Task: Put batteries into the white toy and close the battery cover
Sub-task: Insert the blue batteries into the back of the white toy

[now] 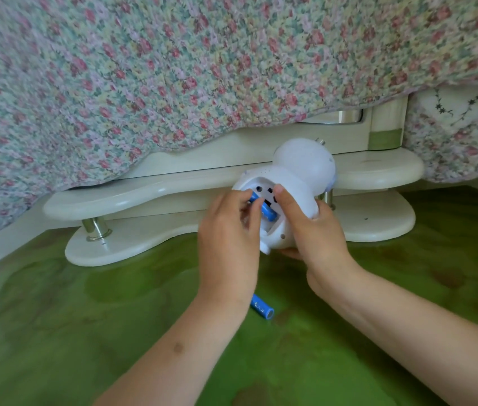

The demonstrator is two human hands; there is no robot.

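The white toy [299,183] is held in the air with its underside turned toward me and its round head pointing away. My right hand [312,227] grips its body from the right, thumb on the base. The battery compartment in the base is uncovered. My left hand [229,232] pinches a blue battery [264,208] that lies slanted in the compartment, partly hidden by my fingers. A second blue battery [262,308] lies on the green floor below my left wrist. No battery cover is in sight.
A cream bed frame with curved shelves [155,191] on metal posts [95,228] stands right behind the toy. A floral bedspread [173,68] hangs over it. The green floor [85,317] stretches toward me.
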